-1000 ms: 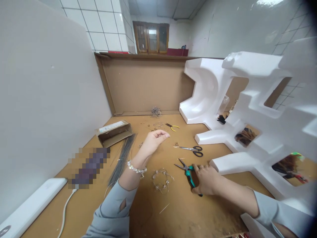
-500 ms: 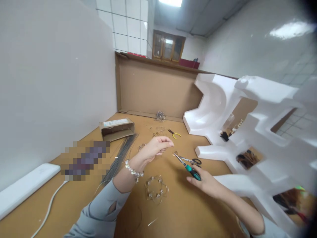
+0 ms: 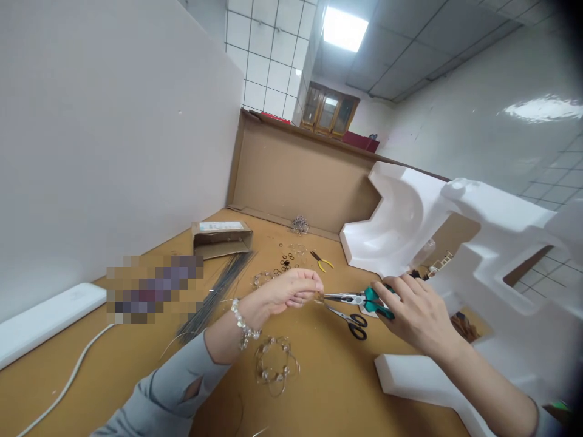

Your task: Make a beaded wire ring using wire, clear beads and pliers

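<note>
My left hand [image 3: 286,292], with a beaded bracelet [image 3: 245,328] on the wrist, is closed in a pinch. What sits between its fingertips is too small to make out. My right hand [image 3: 416,312] grips long-nose pliers [image 3: 350,298] with teal handles, which are spread somewhat apart. The jaws point left, their tips close beside the left fingertips; contact cannot be told. Just below the pliers, black-handled scissors [image 3: 351,323] lie on the table. Nearer me rests a ring of looped wire with clear beads [image 3: 286,371], and another beaded wire piece [image 3: 259,280] lies behind my left hand.
A bundle of thin grey wires [image 3: 218,291] lies left, beside an open cardboard box [image 3: 223,240]. Yellow-handled pliers [image 3: 324,263], small dark rings [image 3: 286,263] and a wire tangle [image 3: 300,224] lie farther back. White foam packing [image 3: 405,376] borders the right; a white power strip [image 3: 50,325] lies left.
My right hand has raised and turned the pliers from a slant to nearly level, bringing the tips beside my left fingertips. My left hand stays pinched. The camera view has shifted.
</note>
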